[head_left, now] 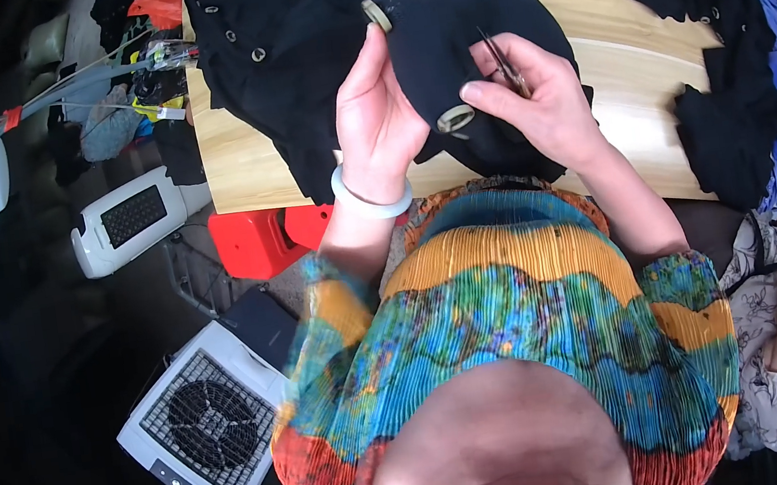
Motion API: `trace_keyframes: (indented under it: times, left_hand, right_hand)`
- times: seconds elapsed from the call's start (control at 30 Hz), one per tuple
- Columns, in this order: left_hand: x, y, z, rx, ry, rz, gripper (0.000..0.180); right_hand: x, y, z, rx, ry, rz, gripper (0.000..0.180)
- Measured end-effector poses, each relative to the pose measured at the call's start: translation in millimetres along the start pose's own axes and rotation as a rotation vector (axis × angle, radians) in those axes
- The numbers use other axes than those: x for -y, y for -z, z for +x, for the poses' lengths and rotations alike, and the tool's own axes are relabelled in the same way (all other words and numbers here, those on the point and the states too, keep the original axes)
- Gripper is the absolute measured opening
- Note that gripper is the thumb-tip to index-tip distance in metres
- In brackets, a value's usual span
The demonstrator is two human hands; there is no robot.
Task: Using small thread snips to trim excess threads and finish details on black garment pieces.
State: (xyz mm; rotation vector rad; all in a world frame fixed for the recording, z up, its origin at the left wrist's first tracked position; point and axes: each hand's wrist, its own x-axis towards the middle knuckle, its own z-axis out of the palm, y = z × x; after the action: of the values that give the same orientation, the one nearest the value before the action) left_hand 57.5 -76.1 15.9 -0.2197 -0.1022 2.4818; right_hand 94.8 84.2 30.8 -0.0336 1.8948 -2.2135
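The right hand (pixel 536 103) pinches small scissors (pixel 504 63) between closed fingers, just above a round button (pixel 456 119) on the black garment (pixel 443 52). The left hand (pixel 373 118) grips the garment's fold beside that button. The garment lies on the wooden table (pixel 596 33).

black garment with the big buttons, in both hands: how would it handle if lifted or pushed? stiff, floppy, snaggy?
The black garment probably handles floppy: it bunches and folds over the left hand and spills across the wooden table. Likely light, though its round buttons add small hard weights that may swing. Pushed, it would probably crumple, not slide whole. The right hand pinches small snips against it.
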Motion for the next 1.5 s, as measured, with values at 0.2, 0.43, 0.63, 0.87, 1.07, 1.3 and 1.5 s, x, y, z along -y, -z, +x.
trace_keyframes:
  times: [0.2,0.43,0.63,0.87,1.07,1.3,1.5]
  left_hand:
    - [9,-3,-6,-0.183,-0.096,0.480,0.041]
    - [18,-13,-24,-0.056,-0.218,0.900,0.028]
    - [17,-16,-26,-0.111,-0.216,1.023,0.026]
    - [11,-10,-32,0.125,-0.003,0.417,0.052]
    - [12,-6,-30,0.160,0.001,0.323,0.052]
    - [16,-7,-31,0.110,-0.002,0.381,0.046]
    - [22,-7,-27,0.146,0.023,0.389,0.042]
  right_hand:
    - [9,5,7,-0.073,-0.037,0.124,0.018]
    - [24,-1,14,-0.113,0.058,0.088,0.015]
    - [25,-4,15,-0.136,0.141,0.014,0.015]
    - [27,2,9,-0.137,0.127,0.057,0.013]
    - [34,2,-3,-0.163,0.217,-0.100,0.014]
    - [43,-5,-5,-0.016,0.727,-0.478,0.029]
    - [37,-5,-4,-0.068,0.852,-0.613,0.031]
